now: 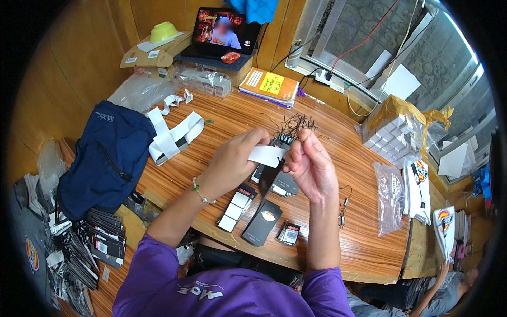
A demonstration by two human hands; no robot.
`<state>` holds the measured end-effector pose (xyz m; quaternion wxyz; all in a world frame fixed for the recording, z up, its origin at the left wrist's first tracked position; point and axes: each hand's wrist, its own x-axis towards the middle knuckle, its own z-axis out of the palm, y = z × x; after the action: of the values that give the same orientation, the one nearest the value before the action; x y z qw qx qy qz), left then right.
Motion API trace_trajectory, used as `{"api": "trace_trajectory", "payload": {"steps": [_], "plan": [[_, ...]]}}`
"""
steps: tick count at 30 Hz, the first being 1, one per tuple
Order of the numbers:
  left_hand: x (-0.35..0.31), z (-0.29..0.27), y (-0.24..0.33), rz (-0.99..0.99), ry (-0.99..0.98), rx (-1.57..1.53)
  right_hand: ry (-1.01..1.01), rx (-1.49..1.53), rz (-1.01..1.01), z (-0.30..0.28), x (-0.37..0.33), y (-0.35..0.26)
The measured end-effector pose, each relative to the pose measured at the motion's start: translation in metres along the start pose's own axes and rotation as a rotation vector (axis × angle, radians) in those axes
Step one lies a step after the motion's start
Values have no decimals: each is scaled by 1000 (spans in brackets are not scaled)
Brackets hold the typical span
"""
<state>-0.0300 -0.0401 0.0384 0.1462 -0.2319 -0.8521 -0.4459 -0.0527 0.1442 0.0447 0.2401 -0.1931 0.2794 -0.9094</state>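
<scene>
Over the middle of the table, my left hand (235,161) pinches a white paper label (268,156) near its left end. Close to the label's other end is my right hand (314,169), thumb and fingers pressed together; what they pinch is too small to make out. A dark hang tag (268,181) shows edge-on below the label. Under my hands lie a black card-tag stack (263,223), tags with white stickers (237,207) and a small tag pile (289,233). A tangle of black strings (298,124) sits just beyond my hands.
A looped white label strip (177,132) and a navy bag (105,158) lie to the left. At the back are a laptop (224,31) and notebooks (269,87). On the right stand a plastic-wrapped stack of white boxes (391,132) and a clear bag (389,198). Another person's arm (435,288) shows lower right.
</scene>
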Motion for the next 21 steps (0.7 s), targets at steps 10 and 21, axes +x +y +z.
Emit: {"api": "trace_trajectory", "payload": {"steps": [10, 21], "plan": [[1, 7, -6, -177, -411, -1039, 113, 136, -112, -6, 4, 6], [-4, 26, -3, -138, -300, -883, 184, 93, -276, -9, 0, -5]]}}
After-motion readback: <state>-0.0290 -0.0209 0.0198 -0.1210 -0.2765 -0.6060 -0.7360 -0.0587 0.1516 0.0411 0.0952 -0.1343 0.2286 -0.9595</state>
